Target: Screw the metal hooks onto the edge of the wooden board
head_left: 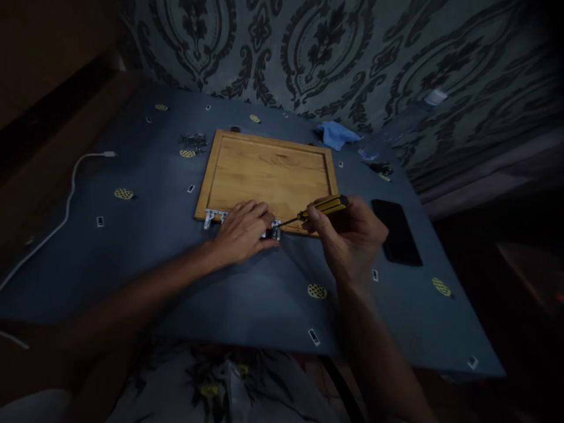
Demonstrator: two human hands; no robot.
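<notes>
A framed wooden panel (268,170) lies flat on the table, with metal hinges along its near edge. My left hand (240,232) rests over that edge, its fingers and thumb closed around a metal hinge (276,232). Another metal hinge (208,220) sits at the panel's near left corner, left of my fingers. My right hand (352,238) grips the yellow and black handle of a screwdriver (326,205). The screwdriver slants down to the left, its tip at the hinge by my left hand. Whether a screw is under the tip is too small to tell.
A heap of small dark metal parts (194,141) lies beyond the panel's left side. Right of my right hand is a black phone (396,232). A blue cloth (337,135) and a clear bottle (408,120) are by the wall. A white cable (73,188) crosses the left side.
</notes>
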